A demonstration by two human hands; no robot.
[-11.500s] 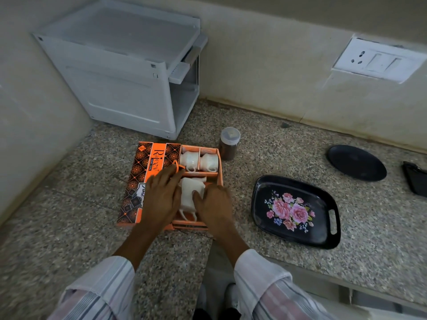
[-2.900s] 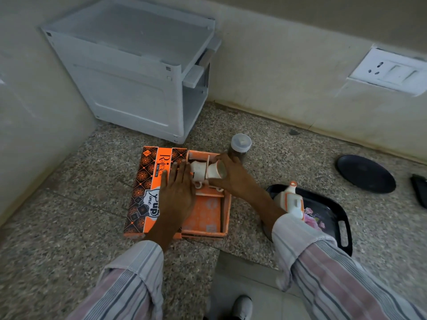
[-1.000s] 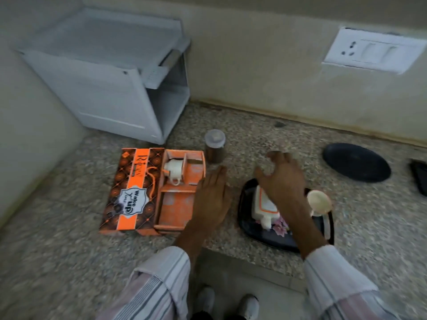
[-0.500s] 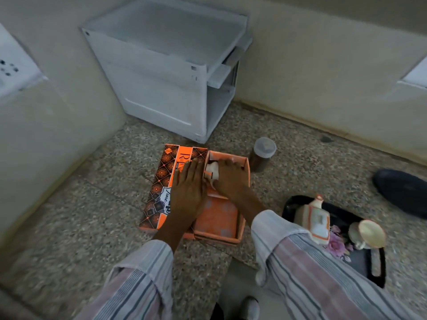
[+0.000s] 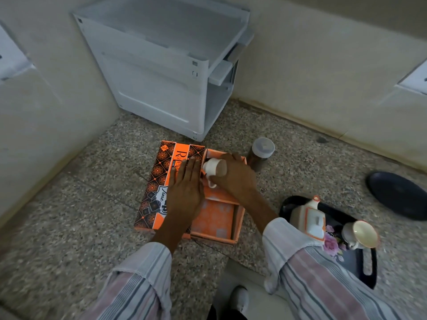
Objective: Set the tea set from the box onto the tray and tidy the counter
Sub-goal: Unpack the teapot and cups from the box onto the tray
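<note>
An orange tea-set box (image 5: 215, 218) lies open on the granite counter, its patterned lid (image 5: 159, 181) folded out to the left. My left hand (image 5: 186, 188) presses flat on the lid and the box's edge, fingers together. My right hand (image 5: 235, 176) grips a white cup (image 5: 211, 168) lying on its side at the box's far compartment. To the right, the black floral tray (image 5: 367, 269) carries a white teapot with orange trim (image 5: 309, 218) and another cup (image 5: 362, 234). My right sleeve hides the tray's left part.
A brown jar with a grey lid (image 5: 261, 151) stands just behind the box. A black plate (image 5: 397, 195) lies at the right edge. A white plastic rack (image 5: 166, 65) fills the back corner. The counter's front edge runs near my shoes (image 5: 238, 299).
My right hand set a cup on the tray, came back to the box and has closed on the last cup. My left hand returned to the lid. The view swung left.
</note>
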